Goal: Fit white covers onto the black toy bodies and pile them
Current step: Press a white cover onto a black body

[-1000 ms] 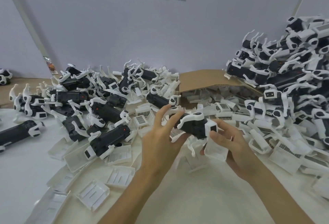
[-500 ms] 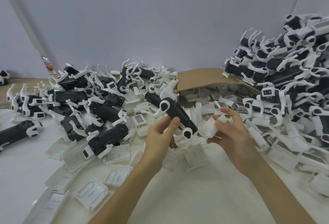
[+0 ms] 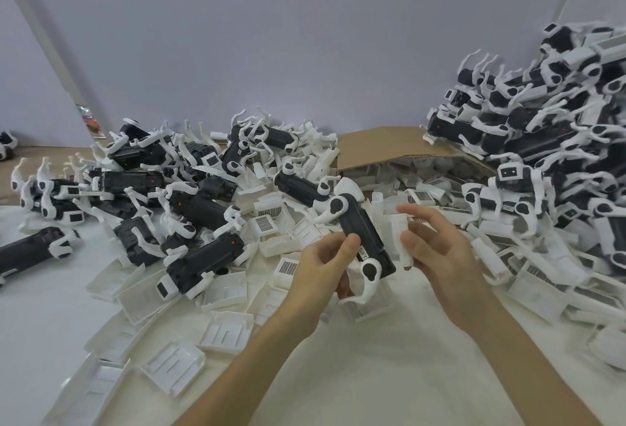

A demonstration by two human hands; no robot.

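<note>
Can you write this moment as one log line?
left hand: holds black toy body | right hand: holds white cover | cover: beside body

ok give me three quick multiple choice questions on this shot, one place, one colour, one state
1. The right hand is: A lying flat; B pinching a white cover; C pointing.
2. The toy body in the left hand is: A red; B black; C green.
3. Where is the cardboard box? A beyond both hands; B near left edge; C on a shelf.
Answers: B, thumb and fingers grip the cover; B, black with white legs; A, its flap shows beyond the hands.
</note>
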